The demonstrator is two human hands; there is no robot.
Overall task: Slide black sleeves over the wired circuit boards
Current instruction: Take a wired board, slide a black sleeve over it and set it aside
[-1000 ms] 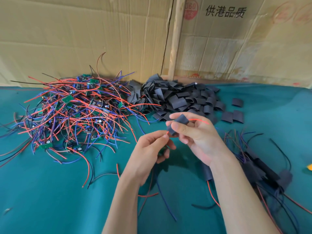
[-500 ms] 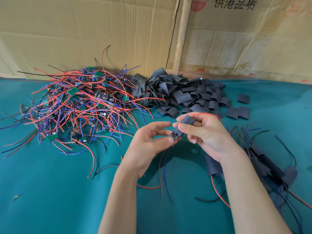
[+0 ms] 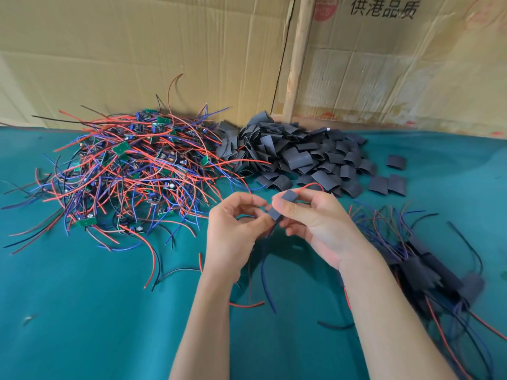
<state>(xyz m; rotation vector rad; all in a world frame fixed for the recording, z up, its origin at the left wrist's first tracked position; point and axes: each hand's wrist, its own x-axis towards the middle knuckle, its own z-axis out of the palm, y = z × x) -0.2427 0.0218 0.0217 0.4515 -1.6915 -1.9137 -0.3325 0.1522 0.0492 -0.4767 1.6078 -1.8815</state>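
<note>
Pinching black sleeve (image 3: 282, 204), right hand (image 3: 315, 223); left hand (image 3: 236, 229) touching its lower end

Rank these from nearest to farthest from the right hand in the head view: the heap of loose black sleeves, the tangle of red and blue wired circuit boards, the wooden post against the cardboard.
1. Heap of loose black sleeves: just behind the right hand.
2. Tangle of red and blue wired circuit boards: off to the left.
3. Wooden post: upright at the back, against the cardboard.
</note>
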